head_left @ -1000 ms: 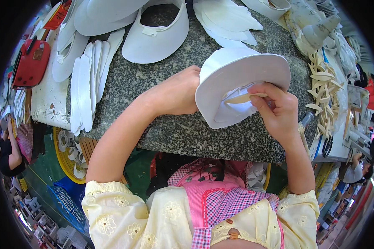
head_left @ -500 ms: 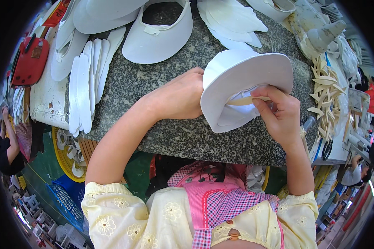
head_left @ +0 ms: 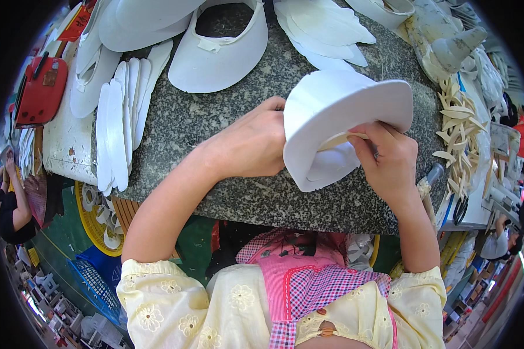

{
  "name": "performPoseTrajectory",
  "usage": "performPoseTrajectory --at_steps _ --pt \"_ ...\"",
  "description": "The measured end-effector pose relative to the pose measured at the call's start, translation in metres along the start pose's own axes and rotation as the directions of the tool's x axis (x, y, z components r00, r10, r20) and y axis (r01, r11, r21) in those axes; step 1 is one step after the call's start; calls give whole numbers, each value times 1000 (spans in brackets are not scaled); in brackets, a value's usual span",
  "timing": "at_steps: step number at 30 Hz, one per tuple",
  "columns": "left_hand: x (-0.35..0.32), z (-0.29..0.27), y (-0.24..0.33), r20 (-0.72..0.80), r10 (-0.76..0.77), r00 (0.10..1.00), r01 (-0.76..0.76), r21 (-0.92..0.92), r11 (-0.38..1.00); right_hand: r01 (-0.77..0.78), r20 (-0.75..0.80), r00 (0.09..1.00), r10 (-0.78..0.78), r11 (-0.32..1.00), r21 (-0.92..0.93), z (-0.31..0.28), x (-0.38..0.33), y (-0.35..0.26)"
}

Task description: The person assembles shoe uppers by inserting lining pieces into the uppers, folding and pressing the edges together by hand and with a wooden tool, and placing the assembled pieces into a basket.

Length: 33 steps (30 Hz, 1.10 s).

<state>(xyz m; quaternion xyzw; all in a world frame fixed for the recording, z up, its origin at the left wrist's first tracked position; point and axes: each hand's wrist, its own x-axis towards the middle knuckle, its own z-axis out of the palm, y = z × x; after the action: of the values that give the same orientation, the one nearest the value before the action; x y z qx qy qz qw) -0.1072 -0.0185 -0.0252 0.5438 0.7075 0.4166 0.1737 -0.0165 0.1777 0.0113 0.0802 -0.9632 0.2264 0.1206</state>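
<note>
My left hand (head_left: 251,144) grips the left side of a white curved visor piece (head_left: 326,110), bent into an arch over the granite slab (head_left: 215,128). My right hand (head_left: 390,160) is under the arch, pinching a thin tan strip (head_left: 339,139) against the inside of the white piece. Both hands hold the piece just above the slab's near edge.
A finished white visor (head_left: 218,49) lies at the back of the slab, with stacked white cut pieces (head_left: 119,122) to the left and more (head_left: 326,26) at the back. Several tan strips (head_left: 460,134) lie at right. A red box (head_left: 41,90) sits far left.
The white piece has shifted slightly right and up in both hands, its arch opening wider; my right fingers slid further along the tan strip.
</note>
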Motion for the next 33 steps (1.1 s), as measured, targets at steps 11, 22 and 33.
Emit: performPoseTrajectory --at_steps 11,22,33 --pt "3 8 5 -86 66 994 -55 120 991 -9 -28 1000 4 985 -171 8 -2 3" --pt "18 -5 19 93 95 991 -120 316 941 -32 -20 999 29 988 -150 14 0 9" --pt "28 6 6 28 -79 997 79 -6 997 43 -97 995 -26 983 180 15 -5 33"
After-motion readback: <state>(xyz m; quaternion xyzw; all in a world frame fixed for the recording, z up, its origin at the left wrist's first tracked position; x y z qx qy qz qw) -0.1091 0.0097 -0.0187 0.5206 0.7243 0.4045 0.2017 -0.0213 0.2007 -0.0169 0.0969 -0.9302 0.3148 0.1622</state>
